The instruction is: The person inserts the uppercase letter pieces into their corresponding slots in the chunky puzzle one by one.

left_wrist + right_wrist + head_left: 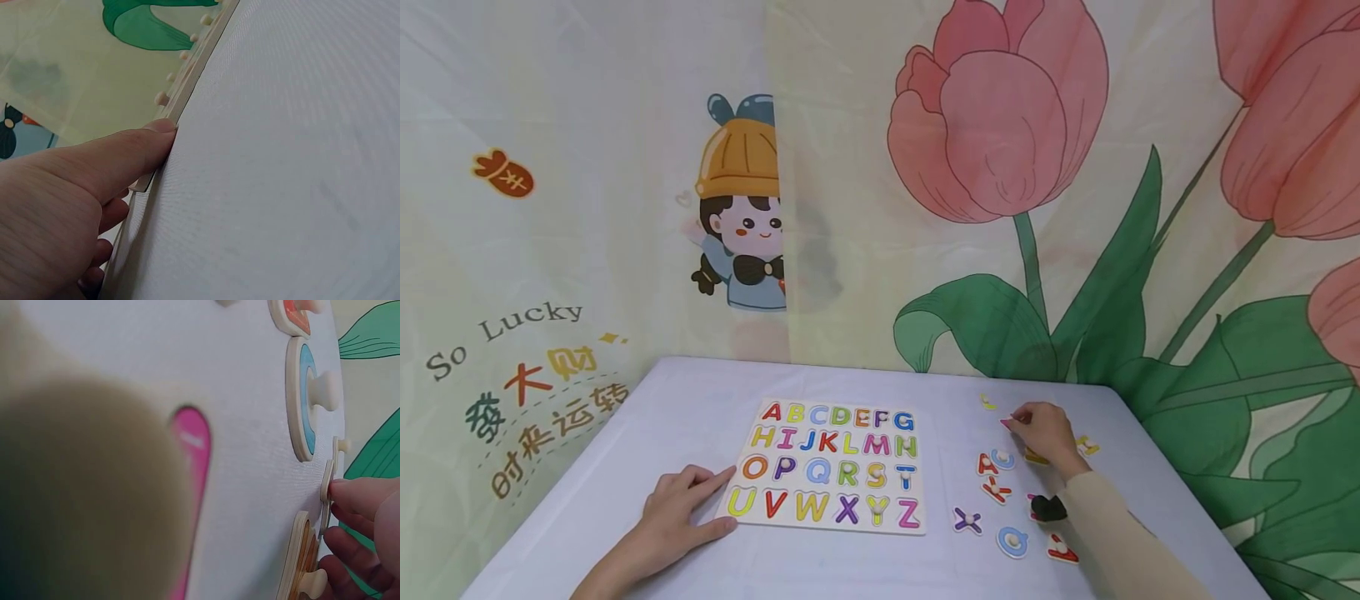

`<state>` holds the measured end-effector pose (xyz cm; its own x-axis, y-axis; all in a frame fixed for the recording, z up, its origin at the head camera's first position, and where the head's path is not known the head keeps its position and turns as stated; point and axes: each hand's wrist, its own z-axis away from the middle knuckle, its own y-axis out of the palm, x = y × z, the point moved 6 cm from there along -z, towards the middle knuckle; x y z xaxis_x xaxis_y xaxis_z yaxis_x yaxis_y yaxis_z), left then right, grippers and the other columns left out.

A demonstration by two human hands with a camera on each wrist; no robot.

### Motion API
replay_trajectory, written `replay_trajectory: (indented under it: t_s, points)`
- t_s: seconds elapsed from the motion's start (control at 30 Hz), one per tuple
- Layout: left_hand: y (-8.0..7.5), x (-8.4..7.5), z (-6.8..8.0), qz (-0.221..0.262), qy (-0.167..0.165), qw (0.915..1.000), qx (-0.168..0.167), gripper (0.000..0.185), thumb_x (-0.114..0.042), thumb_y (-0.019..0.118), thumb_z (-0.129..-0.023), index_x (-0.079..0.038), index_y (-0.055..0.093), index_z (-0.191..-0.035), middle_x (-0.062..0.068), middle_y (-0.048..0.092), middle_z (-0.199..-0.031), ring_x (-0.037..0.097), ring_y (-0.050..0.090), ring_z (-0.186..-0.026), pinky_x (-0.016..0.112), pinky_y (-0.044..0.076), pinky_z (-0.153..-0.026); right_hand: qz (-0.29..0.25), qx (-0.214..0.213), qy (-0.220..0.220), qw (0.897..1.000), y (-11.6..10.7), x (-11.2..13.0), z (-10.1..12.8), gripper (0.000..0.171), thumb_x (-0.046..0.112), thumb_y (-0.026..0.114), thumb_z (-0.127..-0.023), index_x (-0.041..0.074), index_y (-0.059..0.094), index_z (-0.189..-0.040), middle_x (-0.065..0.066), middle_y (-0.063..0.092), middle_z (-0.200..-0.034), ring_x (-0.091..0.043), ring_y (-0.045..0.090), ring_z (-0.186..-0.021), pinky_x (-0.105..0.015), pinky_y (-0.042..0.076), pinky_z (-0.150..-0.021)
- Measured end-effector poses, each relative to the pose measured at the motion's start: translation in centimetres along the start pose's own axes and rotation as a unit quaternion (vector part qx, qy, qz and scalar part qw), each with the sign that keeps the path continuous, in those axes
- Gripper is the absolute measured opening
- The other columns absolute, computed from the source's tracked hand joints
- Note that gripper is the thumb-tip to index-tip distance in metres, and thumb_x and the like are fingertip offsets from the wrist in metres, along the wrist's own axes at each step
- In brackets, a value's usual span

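Note:
A white wooden alphabet puzzle board point(827, 533) with coloured letters lies left of centre on the table. My left hand point(673, 517) rests at its near left corner, index finger along the left side. In the left wrist view my thumb point(134, 147) presses the board's edge point(190, 84). My right hand point(1045, 429) is at the far right, pinching a small pink letter piece point(1006, 423) between thumb and fingertips. In the right wrist view this piece point(326, 481) appears edge-on, so its letter cannot be read. An orange-yellow piece point(1036, 457) lies partly hidden beneath that hand.
Several knobbed letter pieces lie right of the board: a purple X point(967, 521), a blue Q point(1012, 542), a red K point(996, 489), a blue C point(1002, 459) and a yellow piece point(988, 402). A pink piece point(201, 444) is partly blocked by a dark blur. A printed curtain point(842, 183) hangs behind.

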<state>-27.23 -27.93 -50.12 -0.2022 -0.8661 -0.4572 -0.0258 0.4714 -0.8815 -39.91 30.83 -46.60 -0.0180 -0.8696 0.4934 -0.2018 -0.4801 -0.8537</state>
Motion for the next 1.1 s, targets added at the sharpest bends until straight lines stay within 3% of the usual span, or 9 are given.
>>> replay_trajectory:
  t_s: [0.23,0.43,0.63,0.93,1.1]
  points:
    - [0.2,0.0,0.0,0.002,-0.003,1.0000,-0.001,0.086,-0.063,0.083,-0.082,-0.016,0.062,-0.151,-0.002,0.053,-0.119,0.025,0.041,-0.109,0.044,0.035,-0.088,-0.001,-0.017,-0.017,1.000,-0.3,0.6,0.3,0.023,0.023,0.078,-0.098,0.002,0.077,-0.107,-0.012,0.071,-0.100,-0.027,0.060,-0.090,-0.040,0.055,-0.079]
    - [0.1,-0.1,0.1,0.003,0.000,1.0000,-0.007,0.085,-0.062,0.084,-0.082,-0.016,0.063,-0.150,-0.003,0.053,-0.118,0.025,0.041,-0.110,0.044,0.035,-0.089,-0.037,-0.015,-0.072,0.997,-0.9,3.6,1.4,0.020,0.022,0.080,-0.097,0.004,0.079,-0.105,-0.009,0.071,-0.097,-0.026,0.061,-0.087,-0.033,0.052,-0.069]
    - [0.1,0.0,0.0,0.004,0.000,1.0000,-0.008,0.084,-0.061,0.084,-0.082,-0.016,0.063,-0.150,-0.004,0.053,-0.118,0.025,0.041,-0.111,0.045,0.036,-0.089,-0.038,-0.009,-0.120,0.992,-0.7,6.8,2.7,0.013,0.019,0.084,-0.093,0.009,0.081,-0.102,-0.002,0.072,-0.095,-0.019,0.062,-0.085,-0.032,0.052,-0.073]
    - [0.2,0.1,0.0,0.004,-0.009,0.9999,-0.001,0.084,-0.061,0.084,-0.082,-0.017,0.062,-0.151,-0.004,0.052,-0.118,0.025,0.040,-0.111,0.044,0.036,-0.089,-0.049,0.033,-0.150,0.987,0.2,11.3,6.5,0.013,0.017,0.087,-0.090,0.014,0.082,-0.101,0.007,0.071,-0.093,-0.016,0.062,-0.087,-0.026,0.053,-0.075]
    - [0.1,-0.1,0.0,-0.002,0.003,1.0000,-0.009,0.084,-0.060,0.085,-0.082,-0.016,0.063,-0.150,-0.003,0.053,-0.118,0.025,0.041,-0.110,0.044,0.036,-0.088,-0.056,0.065,-0.177,0.980,1.2,13.0,9.0,0.010,0.016,0.088,-0.089,0.018,0.082,-0.097,0.013,0.068,-0.089,-0.014,0.061,-0.085,-0.024,0.051,-0.074]
